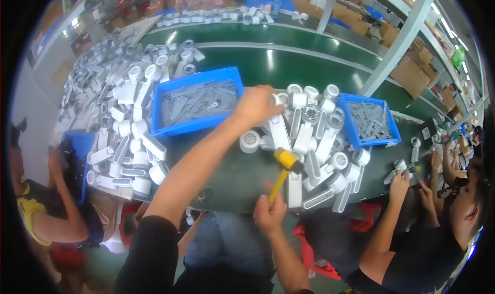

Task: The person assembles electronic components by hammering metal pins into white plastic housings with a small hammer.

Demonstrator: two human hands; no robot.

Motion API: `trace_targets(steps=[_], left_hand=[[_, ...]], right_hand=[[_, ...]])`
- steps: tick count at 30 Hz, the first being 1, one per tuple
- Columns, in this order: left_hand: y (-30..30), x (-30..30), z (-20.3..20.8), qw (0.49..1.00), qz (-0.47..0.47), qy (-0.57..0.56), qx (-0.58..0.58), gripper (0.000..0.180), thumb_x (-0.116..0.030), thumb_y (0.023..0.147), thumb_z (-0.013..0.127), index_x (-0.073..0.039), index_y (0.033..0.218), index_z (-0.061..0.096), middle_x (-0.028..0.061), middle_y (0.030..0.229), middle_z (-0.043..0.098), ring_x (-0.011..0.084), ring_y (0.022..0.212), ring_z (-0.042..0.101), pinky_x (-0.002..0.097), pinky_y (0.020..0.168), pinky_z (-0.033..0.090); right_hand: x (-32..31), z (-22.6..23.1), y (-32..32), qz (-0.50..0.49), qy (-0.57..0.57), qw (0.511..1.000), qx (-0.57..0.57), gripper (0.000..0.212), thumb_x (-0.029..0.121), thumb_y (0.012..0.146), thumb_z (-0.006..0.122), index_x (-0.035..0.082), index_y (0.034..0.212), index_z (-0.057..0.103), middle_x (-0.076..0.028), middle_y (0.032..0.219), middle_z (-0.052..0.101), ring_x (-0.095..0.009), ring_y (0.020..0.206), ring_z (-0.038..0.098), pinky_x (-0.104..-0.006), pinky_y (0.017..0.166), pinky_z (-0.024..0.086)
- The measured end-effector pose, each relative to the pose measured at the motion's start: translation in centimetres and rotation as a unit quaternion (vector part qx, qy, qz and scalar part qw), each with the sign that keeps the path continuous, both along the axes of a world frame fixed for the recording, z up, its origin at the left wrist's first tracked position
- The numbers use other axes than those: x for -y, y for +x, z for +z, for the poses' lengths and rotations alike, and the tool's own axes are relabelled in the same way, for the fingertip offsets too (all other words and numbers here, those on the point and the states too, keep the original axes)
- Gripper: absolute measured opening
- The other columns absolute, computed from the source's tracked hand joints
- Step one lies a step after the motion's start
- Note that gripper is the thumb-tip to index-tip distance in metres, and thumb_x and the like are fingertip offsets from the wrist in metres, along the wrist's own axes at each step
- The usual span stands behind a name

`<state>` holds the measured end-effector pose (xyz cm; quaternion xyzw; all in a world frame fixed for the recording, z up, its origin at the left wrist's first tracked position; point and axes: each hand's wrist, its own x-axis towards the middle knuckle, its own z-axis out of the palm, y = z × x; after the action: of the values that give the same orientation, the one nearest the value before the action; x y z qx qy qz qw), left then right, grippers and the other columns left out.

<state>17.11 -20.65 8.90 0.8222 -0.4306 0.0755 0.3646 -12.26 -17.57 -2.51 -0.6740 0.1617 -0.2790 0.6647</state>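
My left hand [258, 106] reaches across the bench to the edge of a pile of white handheld fan bodies. Its fingers are curled over the top end of one white fan body [279, 133], and the hand hides that end. Nearer to me, my right hand [270, 213] grips the yellow handle of a mallet [287, 160]. The mallet's yellow and black head is raised at the front of the pile, slightly blurred. A round grille of a fan head [250, 141] lies just left of the pile.
Blue bins of grey flat strips [197, 77] [368, 139] stand either side of my left hand. A large heap of white fan parts [116, 95] covers the left. A green conveyor [232, 62] runs behind. Co-workers sit on both sides; the right one [412, 253] handles a fan.
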Motion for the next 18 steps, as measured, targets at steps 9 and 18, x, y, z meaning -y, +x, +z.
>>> trace_targets(steps=[9, 18], left_hand=[[-11.3, -22.5, -7.0, 0.968, 0.224, -0.075, -0.083, 0.049, -0.012, 0.088, 0.081, -0.005, 0.134, 0.067, 0.0144, 0.120, 0.054, 0.0268, 0.106, 0.062, 0.0322, 0.080, 0.060], [-13.0, -23.8, -4.1, 0.989, 0.030, 0.029, 0.140, 0.063, -0.031, 0.076, 0.091, -0.015, 0.133, 0.069, 0.0093, 0.143, 0.062, 0.0333, 0.139, 0.054, 0.0573, 0.119, 0.038]], right_hand=[[0.2, 1.1, 0.0, 0.017, 0.051, 0.998, 0.028, 0.042, 0.009, 0.104, 0.053, -0.010, 0.141, 0.050, 0.000, 0.060, 0.056, -0.006, 0.046, 0.051, -0.0231, 0.045, 0.042], [-0.9, 1.1, 1.6, -0.023, -0.143, 0.989, -0.037, 0.030, -0.002, 0.094, 0.068, -0.002, 0.124, 0.069, -0.015, 0.111, 0.070, -0.024, 0.086, 0.072, -0.0342, 0.080, 0.058]])
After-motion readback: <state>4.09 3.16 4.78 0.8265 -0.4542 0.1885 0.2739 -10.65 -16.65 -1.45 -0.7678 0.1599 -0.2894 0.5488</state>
